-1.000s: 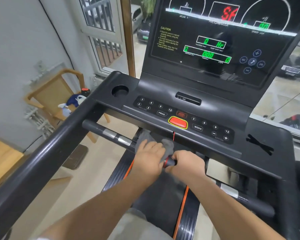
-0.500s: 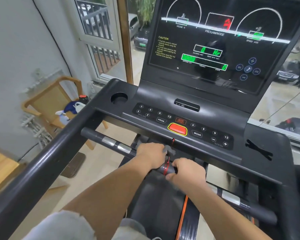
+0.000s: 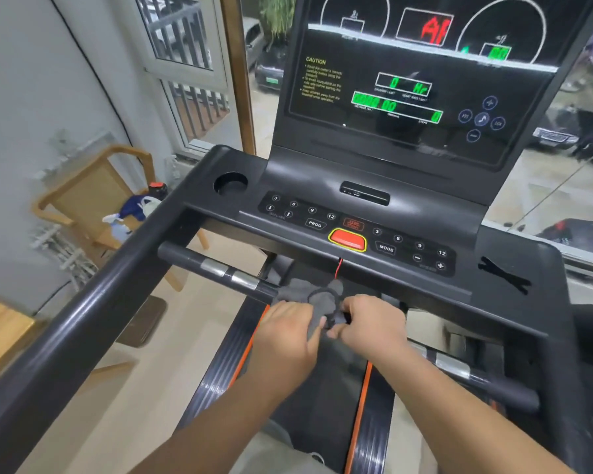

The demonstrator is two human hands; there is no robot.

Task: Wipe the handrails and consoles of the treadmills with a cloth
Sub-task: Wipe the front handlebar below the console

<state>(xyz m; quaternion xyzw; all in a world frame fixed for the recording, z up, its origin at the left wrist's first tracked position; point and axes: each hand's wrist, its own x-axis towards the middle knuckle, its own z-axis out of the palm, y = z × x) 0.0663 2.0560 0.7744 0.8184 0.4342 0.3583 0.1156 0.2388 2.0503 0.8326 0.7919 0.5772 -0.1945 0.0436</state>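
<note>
**Both hands on the grey cloth at the front crossbar**

Seen from the head camera, looking down over the treadmill console (image 3: 356,186). Left hand (image 3: 288,331) closed over the near edge of the grey cloth (image 3: 310,295), fingers curled down and pinching the fabric. Right hand (image 3: 370,323) closed too, thumb and fingers gripping the right end of the same cloth, just beside the left hand, nearly touching it. Cloth bunched over the middle of the front crossbar (image 3: 216,268), wrapped partly around it, just below the red safety cord (image 3: 338,268) hanging from the red stop button (image 3: 348,239). Hard to tell whether the right hand also holds the bar under the cloth.

Two silver sensor plates (image 3: 230,273) bare on the crossbar, left of the cloth. Long black side handrail (image 3: 93,313) running diagonal across the left side, well apart from both hands. Round cup holder (image 3: 230,183) at the left corner of the console. Display screen (image 3: 408,83) lit with green and red digits, somewhat blurred. Black belt (image 3: 315,388) with orange stripes below the forearms. Wooden chair (image 3: 93,200) by the wall at the left, with a spray bottle (image 3: 117,227) on its seat.
</note>
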